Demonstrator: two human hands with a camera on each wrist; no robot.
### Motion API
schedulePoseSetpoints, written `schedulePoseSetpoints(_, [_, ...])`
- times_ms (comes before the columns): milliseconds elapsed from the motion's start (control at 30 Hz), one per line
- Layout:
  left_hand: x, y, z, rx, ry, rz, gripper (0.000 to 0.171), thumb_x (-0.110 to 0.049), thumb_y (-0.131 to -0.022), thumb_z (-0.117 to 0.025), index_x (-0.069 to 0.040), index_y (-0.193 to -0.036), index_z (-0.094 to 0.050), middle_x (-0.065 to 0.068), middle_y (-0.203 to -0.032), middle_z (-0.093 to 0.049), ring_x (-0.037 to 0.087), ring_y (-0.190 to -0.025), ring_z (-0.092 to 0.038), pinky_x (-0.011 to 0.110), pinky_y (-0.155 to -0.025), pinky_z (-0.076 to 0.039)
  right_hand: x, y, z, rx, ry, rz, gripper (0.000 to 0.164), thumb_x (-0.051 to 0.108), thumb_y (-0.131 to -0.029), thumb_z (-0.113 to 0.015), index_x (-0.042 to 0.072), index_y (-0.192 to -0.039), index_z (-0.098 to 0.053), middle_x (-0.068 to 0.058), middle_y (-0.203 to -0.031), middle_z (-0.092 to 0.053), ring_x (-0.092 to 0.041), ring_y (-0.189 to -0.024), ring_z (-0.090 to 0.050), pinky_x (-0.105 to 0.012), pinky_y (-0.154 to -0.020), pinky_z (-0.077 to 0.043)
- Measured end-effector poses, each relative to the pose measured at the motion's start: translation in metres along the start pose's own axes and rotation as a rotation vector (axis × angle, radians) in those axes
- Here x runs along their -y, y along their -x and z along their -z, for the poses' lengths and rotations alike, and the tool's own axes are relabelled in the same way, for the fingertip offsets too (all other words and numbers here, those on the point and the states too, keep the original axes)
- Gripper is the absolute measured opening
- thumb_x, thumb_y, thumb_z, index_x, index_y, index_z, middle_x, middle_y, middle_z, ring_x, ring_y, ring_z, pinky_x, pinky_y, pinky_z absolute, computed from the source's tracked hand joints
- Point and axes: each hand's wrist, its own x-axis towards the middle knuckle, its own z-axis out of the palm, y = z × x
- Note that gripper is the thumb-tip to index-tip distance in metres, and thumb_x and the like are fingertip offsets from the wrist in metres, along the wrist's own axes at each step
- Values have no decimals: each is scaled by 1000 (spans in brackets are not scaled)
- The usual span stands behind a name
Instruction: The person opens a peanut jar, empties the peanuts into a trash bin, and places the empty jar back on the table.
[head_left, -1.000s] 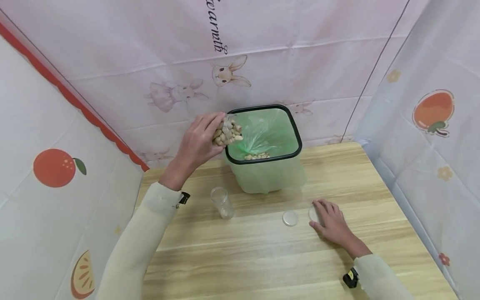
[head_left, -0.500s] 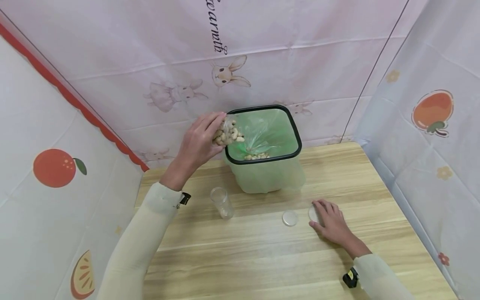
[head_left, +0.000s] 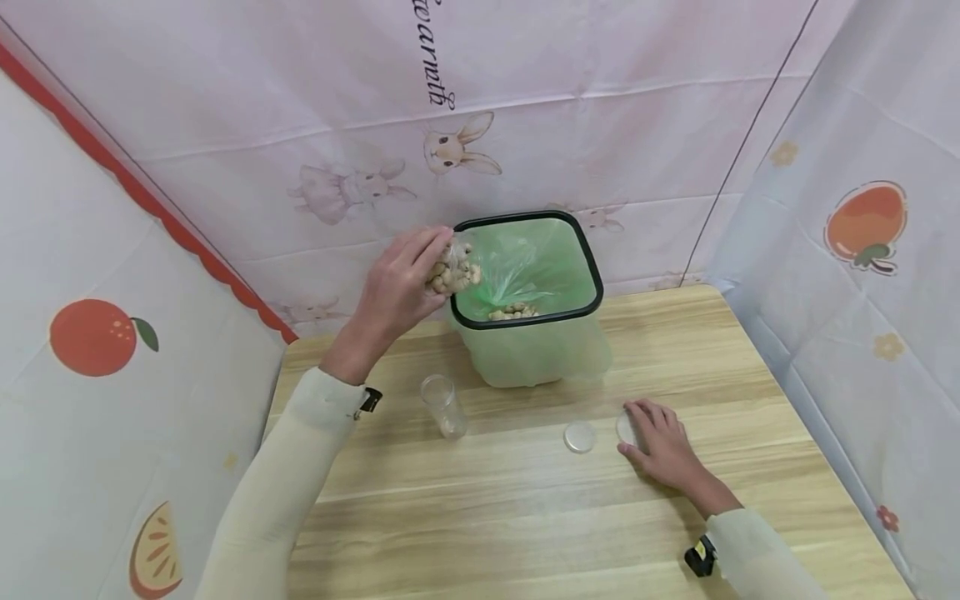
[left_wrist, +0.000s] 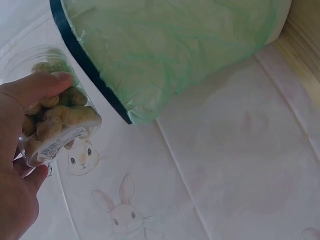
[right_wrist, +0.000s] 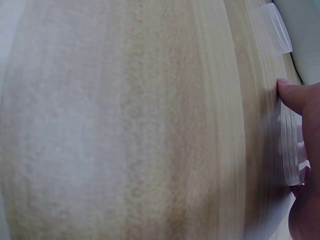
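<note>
My left hand (head_left: 397, 283) grips a clear plastic jar (left_wrist: 82, 116) of unshelled peanuts (head_left: 453, 271), tilted at the left rim of a small bin (head_left: 525, 321). Thumb and fingers wrap round the jar's sides in the left wrist view, where a label shows on its base. More peanuts (head_left: 514, 312) lie inside the bin on its green liner bag (head_left: 536, 354). On the table, my right hand (head_left: 663, 450) holds a round clear lid (right_wrist: 289, 142) between thumb and fingers, partly covering it. A second lid (head_left: 579, 437) lies just left of that hand.
Another clear jar (head_left: 444, 407) stands on the wooden table (head_left: 480, 508) in front of the bin, below the left forearm. Printed cloth walls (head_left: 637, 100) close off the back and both sides of the table.
Peanuts have shifted toward the mouth of the tilted jar, and fewer show there. The heap in the bin looks slightly higher. Both hands have stayed nearly in place.
</note>
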Motion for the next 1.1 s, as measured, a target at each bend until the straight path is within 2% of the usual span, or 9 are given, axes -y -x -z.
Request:
schedulePoseSetpoints(200, [-1, 0, -1, -4, -36, 0, 82, -9, -73, -91, -4, -147, -55, 15, -144, -61, 34, -132, -58, 44, -115, -48, 0, 0, 0, -3, 3, 3, 79, 37, -95, -73, 7, -158, -37, -23, -158, -37, -48, -141, -31, -72, -109, -29])
schedulePoseSetpoints(400, [-2, -1, -4, 20, -51, -22, 80, -9, -76, -90, -4, -147, -55, 15, -146, -61, 35, -134, -57, 44, -116, -47, 0, 0, 2, -5, 4, -3, 78, 37, -95, -73, 7, -158, -37, -23, -158, -37, -48, -141, -31, -73, -108, -29])
schedulePoseSetpoints(1100, [1, 3, -5, 26, -49, -12, 82, -9, -75, -90, -4, -149, -54, 14, -148, -59, 34, -136, -55, 43, -118, -45, 0, 2, 0, -12, -5, 4, 79, 36, -95, -73, 7, -158, -38, -23, -159, -37, -48, -142, -31, -74, -109, -28])
